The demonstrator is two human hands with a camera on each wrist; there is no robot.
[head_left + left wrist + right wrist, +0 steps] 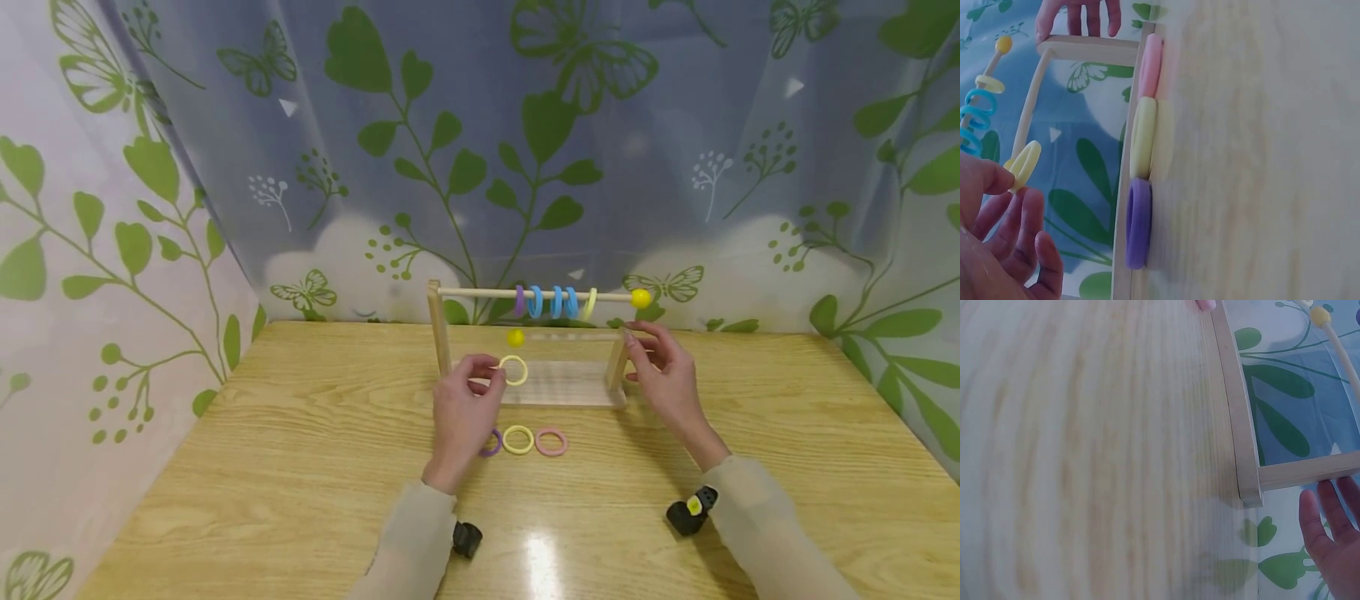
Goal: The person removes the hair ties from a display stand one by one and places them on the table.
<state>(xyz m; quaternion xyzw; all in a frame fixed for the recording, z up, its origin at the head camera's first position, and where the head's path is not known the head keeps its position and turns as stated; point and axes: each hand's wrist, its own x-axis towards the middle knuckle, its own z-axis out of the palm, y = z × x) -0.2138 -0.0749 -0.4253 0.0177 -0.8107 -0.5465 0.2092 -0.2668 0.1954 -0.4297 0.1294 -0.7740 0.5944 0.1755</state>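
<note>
My left hand (pixel 467 412) pinches a pale yellow ring (pixel 514 370) between thumb and fingertips. The ring is just below the yellow ball (pixel 515 337) at the free end of the lower rod; in the left wrist view, this yellow ring (pixel 1034 164) overlaps that end. My right hand (pixel 666 375) touches the right post (pixel 618 358) of the wooden stand, its fingers (pixel 1334 512) fairly straight against the outer side. On the upper rod (pixel 480 292) hang a purple ring (pixel 519 300), three blue rings (pixel 557 302) and a pale yellow ring (pixel 590 303).
In front of the stand's base (pixel 555 396), a purple ring (pixel 1140 224), a yellow ring (pixel 518 439) and a pink ring (pixel 551 442) lie in a row on the wooden table (pixel 300 467). A leaf-patterned curtain (pixel 480 167) hangs behind the table.
</note>
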